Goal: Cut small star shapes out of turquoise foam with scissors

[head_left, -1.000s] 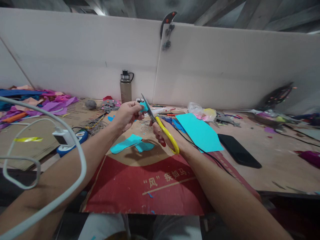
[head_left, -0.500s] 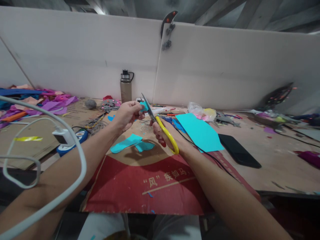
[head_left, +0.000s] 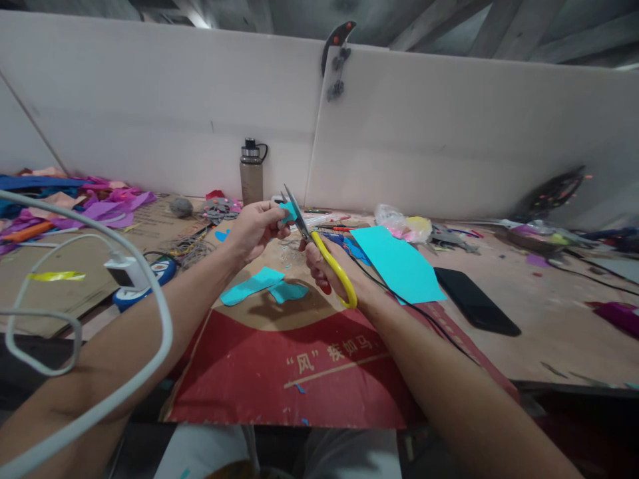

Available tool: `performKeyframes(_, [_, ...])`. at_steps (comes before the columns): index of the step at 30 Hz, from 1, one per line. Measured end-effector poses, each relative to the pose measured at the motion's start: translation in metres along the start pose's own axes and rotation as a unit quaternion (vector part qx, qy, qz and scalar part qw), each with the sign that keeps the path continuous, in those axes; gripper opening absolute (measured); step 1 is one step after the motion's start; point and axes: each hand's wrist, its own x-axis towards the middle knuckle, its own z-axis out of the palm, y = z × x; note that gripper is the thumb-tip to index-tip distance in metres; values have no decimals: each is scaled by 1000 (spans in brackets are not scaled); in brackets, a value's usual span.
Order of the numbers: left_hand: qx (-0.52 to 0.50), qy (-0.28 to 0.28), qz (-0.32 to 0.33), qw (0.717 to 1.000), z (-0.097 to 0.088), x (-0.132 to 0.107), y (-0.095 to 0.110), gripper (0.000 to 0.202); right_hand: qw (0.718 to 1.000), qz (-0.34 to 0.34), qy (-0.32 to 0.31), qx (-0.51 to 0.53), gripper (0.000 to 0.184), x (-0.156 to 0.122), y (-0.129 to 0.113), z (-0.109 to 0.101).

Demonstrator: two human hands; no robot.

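Note:
Between the fingertips of my left hand (head_left: 261, 228) is pinched a small turquoise piece of paper or thin sheet (head_left: 288, 211). My right hand (head_left: 327, 264) is closed around a pair of scissors (head_left: 327, 256) with yellow and red handles. The slightly parted blades point up and away, right beside the small piece. Below my hands, two turquoise cut-outs (head_left: 253, 286) lie on a red and brown cardboard sheet (head_left: 249, 372). Right of my right hand lies a larger turquoise sheet (head_left: 399, 263), with one curved edge.
A black phone (head_left: 478, 301) lies right of the large sheet, and a dark cable runs past it. A bottle (head_left: 251, 174) stands by the white partition (head_left: 164, 100). Purple scraps (head_left: 114, 206) are heaped at left. A white cable (head_left: 164, 319) loops in front of my left arm.
Almost nothing differs. Both hands, the scissors and the small turquoise piece stay in nearly the same place; the view has shifted very slightly.

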Motion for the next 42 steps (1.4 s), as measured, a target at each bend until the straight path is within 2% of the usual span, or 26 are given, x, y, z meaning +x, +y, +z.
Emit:
performKeyframes(12, [-7,18,-18,1000,5,-2,2,22,1000,7,1,19,56,-5,-8,3])
performKeyframes(20, [-8,11,-13,1000,5,-2,0,18,999,21,1,42,59,-4,-8,4])
performKeyframes(30, [15,1,-18,1000,4,-1,-4,24,997,47,6,67,56,-5,-6,4])
performKeyframes(42, [45,-12,-40,998,2,-1,-8,35,995,43,14,88,57,-7,-7,6])
